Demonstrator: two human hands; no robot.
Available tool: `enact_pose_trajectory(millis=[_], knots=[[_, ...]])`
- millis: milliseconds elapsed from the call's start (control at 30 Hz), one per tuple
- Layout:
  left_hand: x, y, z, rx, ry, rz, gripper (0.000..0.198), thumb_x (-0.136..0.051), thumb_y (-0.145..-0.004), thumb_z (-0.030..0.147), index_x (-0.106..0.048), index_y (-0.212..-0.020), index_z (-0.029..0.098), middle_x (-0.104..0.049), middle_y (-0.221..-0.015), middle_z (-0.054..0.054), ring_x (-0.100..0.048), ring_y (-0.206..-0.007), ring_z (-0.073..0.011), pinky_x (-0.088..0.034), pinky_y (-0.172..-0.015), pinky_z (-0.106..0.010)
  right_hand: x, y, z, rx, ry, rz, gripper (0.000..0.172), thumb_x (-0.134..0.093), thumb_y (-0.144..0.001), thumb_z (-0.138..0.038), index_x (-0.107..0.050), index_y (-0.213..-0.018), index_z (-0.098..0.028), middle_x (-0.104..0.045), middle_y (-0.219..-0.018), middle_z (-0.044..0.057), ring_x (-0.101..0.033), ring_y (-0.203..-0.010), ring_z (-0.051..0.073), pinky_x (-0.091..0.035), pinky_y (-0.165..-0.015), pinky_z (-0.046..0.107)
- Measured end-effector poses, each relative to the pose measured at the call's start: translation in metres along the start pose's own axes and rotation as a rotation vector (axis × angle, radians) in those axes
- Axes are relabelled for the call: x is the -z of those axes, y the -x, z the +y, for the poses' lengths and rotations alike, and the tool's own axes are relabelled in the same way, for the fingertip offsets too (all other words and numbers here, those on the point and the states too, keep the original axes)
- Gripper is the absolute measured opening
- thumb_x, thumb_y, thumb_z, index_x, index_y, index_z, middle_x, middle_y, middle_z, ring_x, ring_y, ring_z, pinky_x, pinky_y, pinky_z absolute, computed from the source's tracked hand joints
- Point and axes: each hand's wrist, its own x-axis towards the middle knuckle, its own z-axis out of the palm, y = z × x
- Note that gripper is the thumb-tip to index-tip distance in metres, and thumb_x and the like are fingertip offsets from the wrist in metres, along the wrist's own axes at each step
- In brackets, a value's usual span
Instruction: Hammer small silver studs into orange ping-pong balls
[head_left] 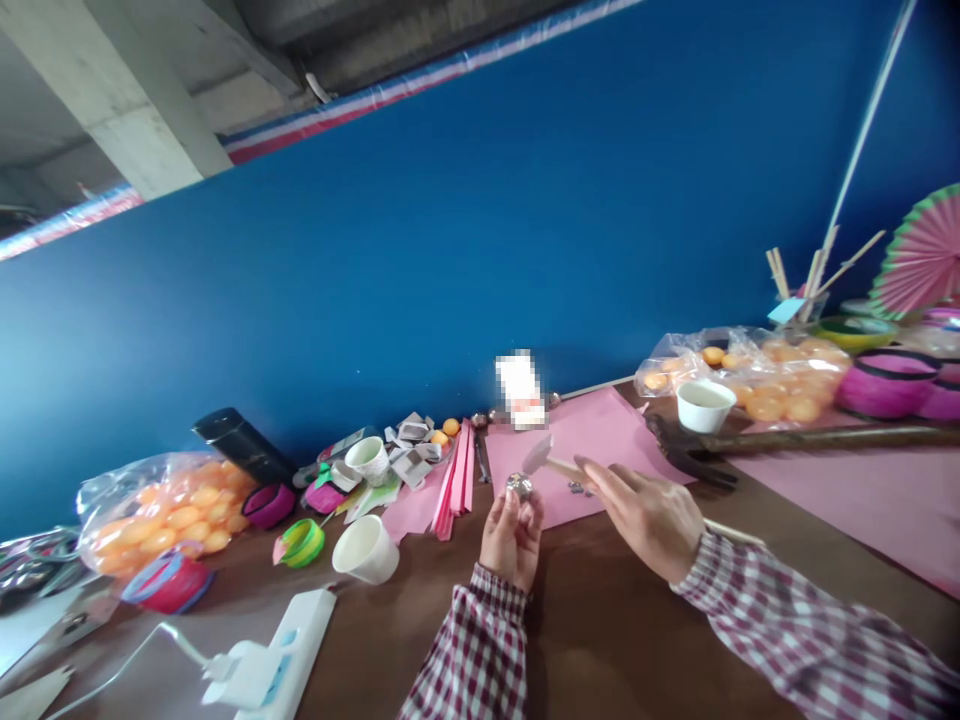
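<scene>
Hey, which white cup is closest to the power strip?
The front-left cup, just beyond the power strip; another cup stands farther back, and the third cup is far right.

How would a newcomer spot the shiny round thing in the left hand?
Find the big blue wall, then the pink sheet below its middle. By that sheet's near edge, the left hand holds the shiny round thing in its fingertips. Its silvery roundness sets it apart from the wooden-handled tool beside it.
</scene>
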Motion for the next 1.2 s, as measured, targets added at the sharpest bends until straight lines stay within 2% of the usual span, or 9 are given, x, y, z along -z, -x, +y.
enact_pose_trajectory(millis=[167, 333, 467, 633, 800, 967, 1100, 1200], knots=[[-0.002, 0.001, 0.001, 0.016, -0.020, 0.026, 0.014, -0.065, -0.064, 0.012, -0.060, -0.078, 0.013, -0.065, -0.076, -0.004, -0.063, -0.072, -0.0129, -0.052, -0.067, -0.021, -0.005, 0.002, -0.002, 0.030, 0.019, -0.031, 0.031, -0.035, -0.086, -0.030, -0.048, -0.115, -0.026, -0.059, -0.067, -0.001, -0.049, -0.050, 0.005, -0.020, -0.042, 0.023], [0.000, -0.001, 0.000, 0.001, -0.038, 0.032, 0.018, -0.067, -0.062, 0.014, -0.059, -0.078, 0.014, -0.064, -0.077, -0.003, -0.063, -0.071, -0.0128, -0.052, -0.063, -0.019, -0.003, 0.001, -0.001, -0.011, -0.027, -0.010, 0.032, -0.035, -0.087, -0.030, -0.047, -0.116, -0.025, -0.061, -0.072, 0.001, -0.052, -0.056, 0.006, -0.025, -0.045, 0.020], [-0.002, 0.001, -0.001, -0.020, -0.078, 0.013, 0.022, -0.069, -0.061, 0.017, -0.057, -0.079, 0.014, -0.063, -0.073, -0.002, -0.062, -0.067, -0.0110, -0.051, -0.064, -0.020, 0.002, -0.001, -0.002, 0.065, -0.015, -0.055, 0.032, -0.034, -0.087, -0.029, -0.049, -0.114, -0.025, -0.060, -0.067, 0.000, -0.051, -0.050, 0.006, -0.023, -0.042, 0.021], [-0.006, 0.003, -0.002, -0.109, -0.194, -0.004, 0.031, -0.071, -0.057, 0.018, -0.054, -0.082, 0.017, -0.061, -0.072, 0.000, -0.062, -0.065, -0.0117, -0.050, -0.062, -0.023, 0.006, -0.003, -0.001, -0.029, -0.056, 0.003, 0.033, -0.034, -0.087, -0.028, -0.048, -0.116, -0.023, -0.062, -0.074, 0.002, -0.054, -0.055, 0.006, -0.028, -0.046, 0.019], [-0.006, 0.003, -0.003, -0.127, -0.228, -0.004, 0.034, -0.072, -0.056, 0.016, -0.050, -0.083, 0.018, -0.060, -0.072, 0.001, -0.062, -0.064, -0.0120, -0.049, -0.061, -0.023, 0.004, -0.001, -0.002, 0.050, -0.030, -0.077, 0.033, -0.034, -0.086, -0.027, -0.048, -0.116, -0.023, -0.061, -0.068, 0.001, -0.052, -0.049, 0.007, -0.024, -0.042, 0.020], [-0.005, 0.003, -0.001, -0.131, -0.240, -0.017, 0.034, -0.070, -0.059, 0.017, -0.050, -0.086, 0.018, -0.060, -0.076, 0.000, -0.062, -0.066, -0.0120, -0.049, -0.063, -0.023, 0.003, -0.001, -0.001, -0.043, -0.065, -0.036, 0.034, -0.031, -0.087, -0.028, -0.046, -0.117, -0.022, -0.063, -0.074, 0.003, -0.052, -0.052, 0.006, -0.027, -0.044, 0.019], [-0.004, 0.002, -0.001, -0.134, -0.229, -0.022, 0.032, -0.070, -0.059, 0.019, -0.052, -0.085, 0.018, -0.060, -0.072, 0.001, -0.062, -0.066, -0.0118, -0.049, -0.065, -0.025, 0.001, -0.001, -0.001, -0.004, -0.025, -0.100, 0.032, -0.031, -0.087, -0.029, -0.049, -0.113, -0.025, -0.062, -0.069, 0.000, -0.051, -0.048, 0.006, -0.023, -0.041, 0.020], [-0.004, 0.001, -0.002, -0.141, -0.226, -0.012, 0.032, -0.071, -0.058, 0.019, -0.053, -0.084, 0.017, -0.061, -0.073, 0.000, -0.062, -0.066, -0.0116, -0.049, -0.064, -0.024, 0.001, -0.001, -0.001, -0.031, -0.047, -0.055, 0.032, -0.033, -0.087, -0.029, -0.047, -0.115, -0.024, -0.062, -0.073, 0.001, -0.054, -0.054, 0.006, -0.025, -0.044, 0.020]])
